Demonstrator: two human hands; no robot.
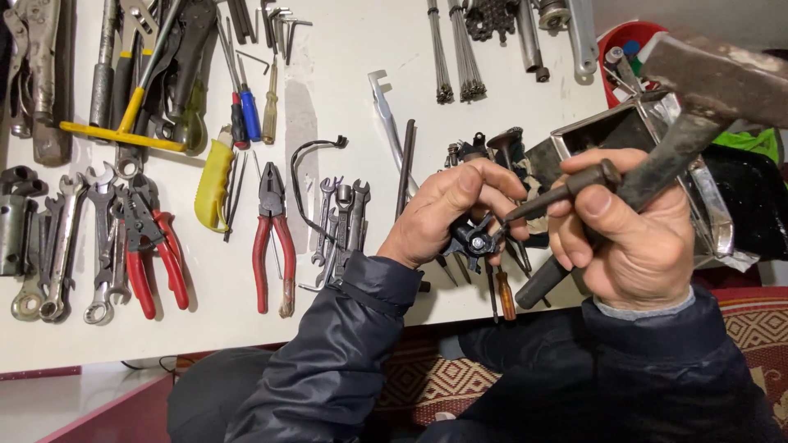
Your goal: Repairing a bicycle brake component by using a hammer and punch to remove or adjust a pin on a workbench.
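Note:
My left hand (447,212) grips a small black metal part (474,239) just above the white table's (345,74) front edge. My right hand (628,234) holds a dark metal punch (566,189) whose tip points at the black part. The same hand also grips the handle of a hammer (698,90), whose heavy rusty head rises at the upper right. Both wrists are in dark jacket sleeves.
Spread on the table are red-handled pliers (272,238), a second red pair (156,246), several wrenches (70,246), a yellow-handled tool (213,180), screwdrivers (244,111), spoke bundles (460,49) and a metal tray (648,123). A red container (624,41) stands at the far right.

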